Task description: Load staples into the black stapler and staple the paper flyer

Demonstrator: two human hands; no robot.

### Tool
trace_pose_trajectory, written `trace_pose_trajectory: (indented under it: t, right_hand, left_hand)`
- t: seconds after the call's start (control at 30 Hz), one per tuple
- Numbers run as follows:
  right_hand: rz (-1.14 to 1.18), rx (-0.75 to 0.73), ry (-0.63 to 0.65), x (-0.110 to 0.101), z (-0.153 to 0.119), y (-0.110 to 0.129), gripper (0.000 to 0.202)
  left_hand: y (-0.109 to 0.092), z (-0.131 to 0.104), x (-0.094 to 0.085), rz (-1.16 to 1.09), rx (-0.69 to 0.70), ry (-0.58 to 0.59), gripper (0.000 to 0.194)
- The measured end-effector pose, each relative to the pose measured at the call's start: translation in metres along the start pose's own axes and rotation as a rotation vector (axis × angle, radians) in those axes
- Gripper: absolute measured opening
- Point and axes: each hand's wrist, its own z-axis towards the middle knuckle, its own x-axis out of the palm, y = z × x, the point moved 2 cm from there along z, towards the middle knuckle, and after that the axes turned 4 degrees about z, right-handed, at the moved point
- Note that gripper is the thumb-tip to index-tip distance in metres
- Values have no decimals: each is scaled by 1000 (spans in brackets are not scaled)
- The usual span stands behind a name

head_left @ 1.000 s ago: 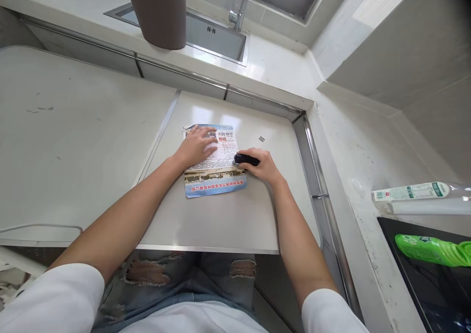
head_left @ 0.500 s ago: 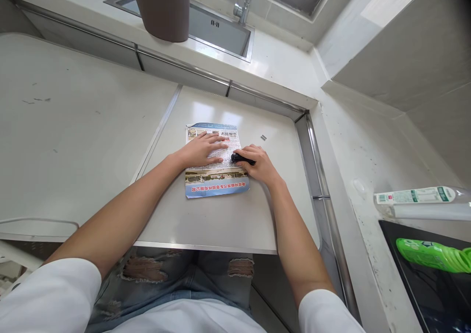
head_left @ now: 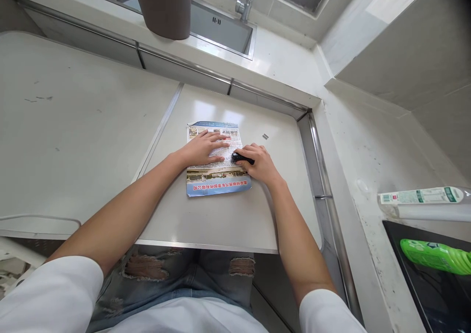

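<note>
A printed leaflet with blue bands, photos and upside-down red lettering lies flat on the white table. Across its upper middle rests my left hand, fingers spread and palm down. My right hand is closed around a small black stapler at the leaflet's right edge. The stapler's front end is over the printed text; the fingers hide much of its body. Two short grey staple strips lie on the table beyond my right hand.
The white table meets a counter with a sink and a tap. A brown bin-like container stands by the sink. On the right are a green bottle, a labelled clear package and a metal rail.
The whole view has shifted slightly. Both hands, the stapler and the leaflet keep nearly the same places relative to each other.
</note>
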Motion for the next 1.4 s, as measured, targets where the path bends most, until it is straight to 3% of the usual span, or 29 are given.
trace_pose_trajectory:
  t: [0.8, 1.07, 1.2, 1.3, 1.4]
  right_hand:
    - [9, 126, 66, 1, 3, 8, 25]
    - [-285, 104, 138, 3, 6, 31, 18]
    - [-406, 84, 151, 11, 8, 40, 24]
    - [-401, 44, 143, 11, 9, 36, 26]
    - [-219, -35, 109, 3, 5, 17, 25]
  left_hand:
    - [2, 0, 1, 26, 32, -7, 56]
    - [1, 0, 1, 51, 29, 8, 56]
    - [3, 0, 1, 53, 19, 7, 54]
    - [4, 0, 0, 41, 18, 8, 53]
    - [5, 0, -2, 31, 20, 16, 55]
